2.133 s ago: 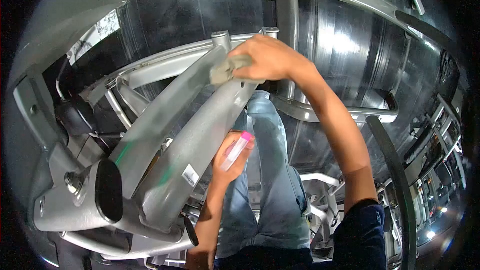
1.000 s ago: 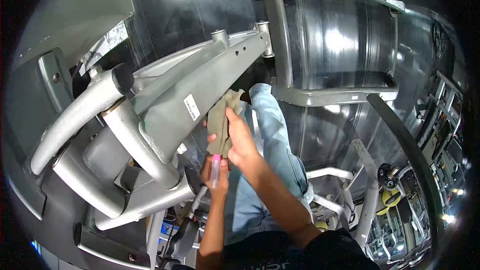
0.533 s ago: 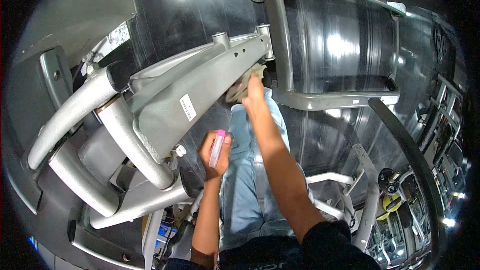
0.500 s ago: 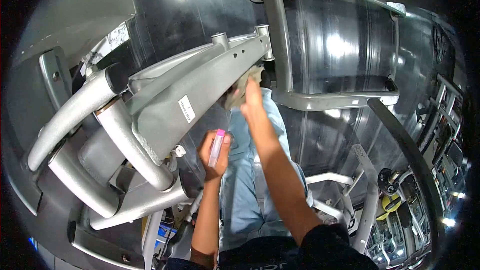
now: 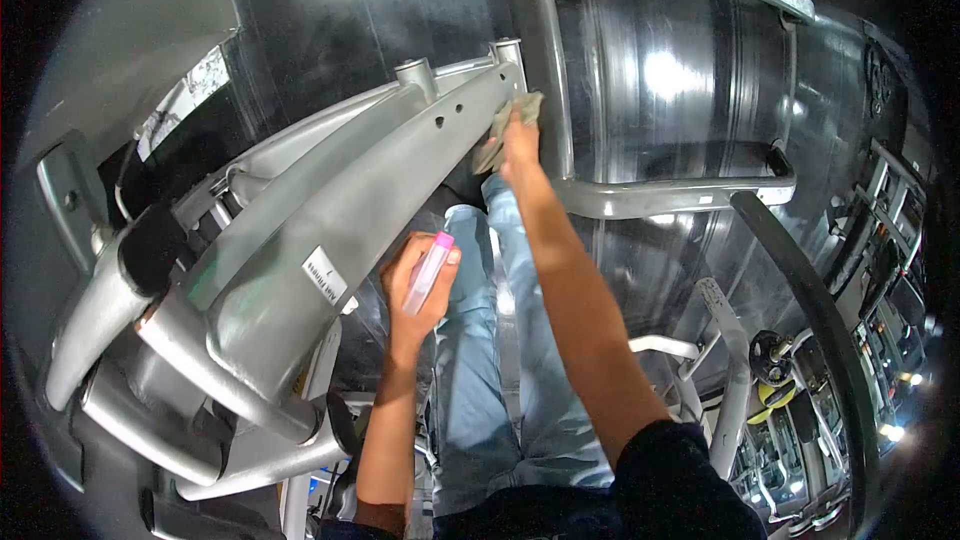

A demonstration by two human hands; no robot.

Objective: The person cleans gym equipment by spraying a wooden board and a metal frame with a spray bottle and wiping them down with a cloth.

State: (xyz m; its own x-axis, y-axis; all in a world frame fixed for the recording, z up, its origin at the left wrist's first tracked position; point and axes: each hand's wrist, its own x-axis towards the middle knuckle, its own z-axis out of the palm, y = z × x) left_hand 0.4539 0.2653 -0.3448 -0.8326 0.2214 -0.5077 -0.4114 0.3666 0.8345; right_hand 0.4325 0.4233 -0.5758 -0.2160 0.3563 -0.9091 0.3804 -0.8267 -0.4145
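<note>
My left hand (image 5: 413, 285) is wrapped round a small clear bottle (image 5: 427, 274) with a pink cap, held upright just in front of my legs. A beige cloth (image 5: 507, 127) is gripped in my right hand (image 5: 520, 148), which is stretched out ahead of me. The cloth lies against the far end of a long grey metal beam (image 5: 380, 180), close to its end post. Round holes show along the beam's side, and a white label (image 5: 324, 275) is stuck nearer to me. My fingers partly hide the cloth.
Silver tubes with dark ends (image 5: 220, 365) stand at the lower left. A grey rectangular frame (image 5: 640, 198) lies to the right on the dark shiny floor (image 5: 400, 10). A black curved bar (image 5: 815, 310) runs down the right side, with more gym equipment beyond it.
My right hand has moved the cloth up along the beam toward its far end. The bottle is still in my left hand. My view has shifted, so the beam looks larger and closer.
</note>
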